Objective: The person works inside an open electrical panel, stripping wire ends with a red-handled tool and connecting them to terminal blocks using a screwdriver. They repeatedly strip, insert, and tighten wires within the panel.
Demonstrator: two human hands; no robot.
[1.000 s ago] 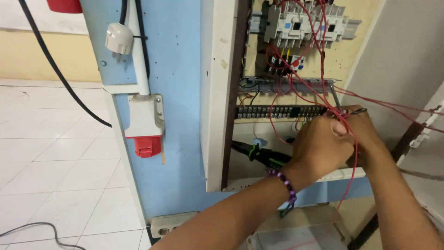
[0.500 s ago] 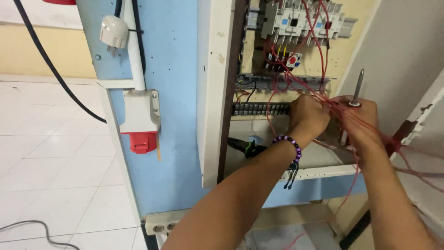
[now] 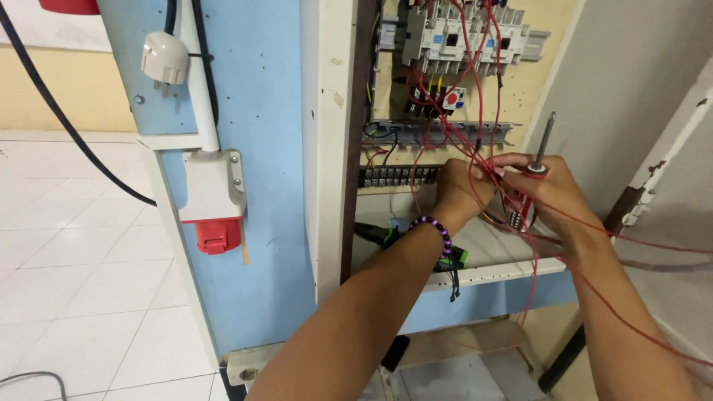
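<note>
Since the earlier frames both hands have risen from the lower edge of the terminal strip (image 3: 397,177) to its right end, and the screwdriver (image 3: 541,152), half hidden before, now stands clear with its shaft pointing upward. The left hand (image 3: 462,191), with a purple bead bracelet (image 3: 433,232) on its wrist, lies just right of the terminal strip, its fingers curled around a bundle of red wires (image 3: 486,160); the fingertips are turned away from the camera, so the exact grip cannot be told. The right hand (image 3: 553,194), further right of the strip and touching the left hand, is closed around the red handle of the screwdriver, whose metal shaft rises nearly upright, tilted slightly right, against the grey wall panel. The red wires run from the hands upward to the white contactors (image 3: 464,33) mounted well above the terminal strip, and loose strands trail down and to the right across the right forearm. A small relay with a red button (image 3: 451,99) sits between the contactors and the strip, above a grey slotted cable duct (image 3: 438,132). Below the strip, behind the left wrist, a black and green tool (image 3: 386,236) rests on the cabinet's white shelf. Well left of the strip, on the blue outer panel (image 3: 271,148), hang a white plug (image 3: 164,59) and a white and red industrial socket (image 3: 213,199).
</note>
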